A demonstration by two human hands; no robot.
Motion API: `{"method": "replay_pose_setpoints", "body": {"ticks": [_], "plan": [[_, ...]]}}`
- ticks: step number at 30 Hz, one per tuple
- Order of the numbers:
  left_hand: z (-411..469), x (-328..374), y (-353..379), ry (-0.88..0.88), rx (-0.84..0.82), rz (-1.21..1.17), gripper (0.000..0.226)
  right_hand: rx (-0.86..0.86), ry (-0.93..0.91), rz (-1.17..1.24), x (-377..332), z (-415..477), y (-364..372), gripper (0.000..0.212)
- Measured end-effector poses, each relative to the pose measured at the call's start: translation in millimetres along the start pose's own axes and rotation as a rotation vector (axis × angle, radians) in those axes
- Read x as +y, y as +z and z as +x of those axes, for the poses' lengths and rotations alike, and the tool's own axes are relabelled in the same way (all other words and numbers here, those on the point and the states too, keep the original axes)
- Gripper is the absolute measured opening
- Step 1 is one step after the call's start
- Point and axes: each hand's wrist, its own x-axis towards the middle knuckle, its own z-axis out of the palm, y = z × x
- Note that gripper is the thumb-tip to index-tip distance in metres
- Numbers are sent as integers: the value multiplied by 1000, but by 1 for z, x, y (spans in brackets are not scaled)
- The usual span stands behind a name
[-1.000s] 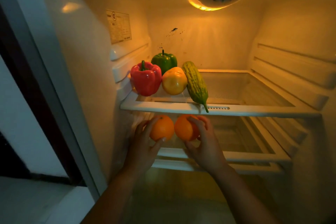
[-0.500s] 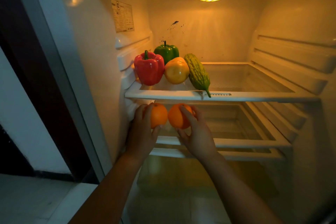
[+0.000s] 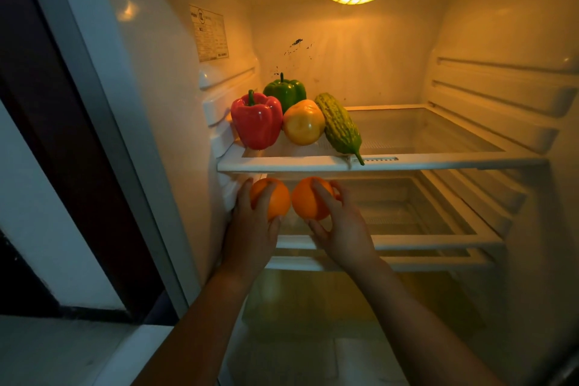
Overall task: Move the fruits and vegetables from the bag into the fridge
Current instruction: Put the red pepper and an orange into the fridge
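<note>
On the upper shelf (image 3: 313, 163), at its left end, the front pepper (image 3: 257, 122) stood near the left wall (image 3: 163, 103), with the rear pepper (image 3: 286, 91) behind it. The round fruit (image 3: 303, 123) sat just right of the front pepper, touching it, and the bitter gourd (image 3: 340, 127) lay right of the fruit, its stem over the shelf's front edge. Under that shelf and above the lower shelf (image 3: 423, 241), the left orange (image 3: 277, 199) and the right orange (image 3: 307, 200) were side by side, almost touching, the left hand (image 3: 250, 232) gripping one, the right hand (image 3: 343, 230) the other
</note>
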Motion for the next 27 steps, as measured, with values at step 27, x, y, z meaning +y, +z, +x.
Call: {"method": "replay_pose_setpoints", "body": {"ticks": [27], "plan": [[-157,66,-23,-114,-254,-193,50,-162,171,195,-3,-175,-61,36]]}}
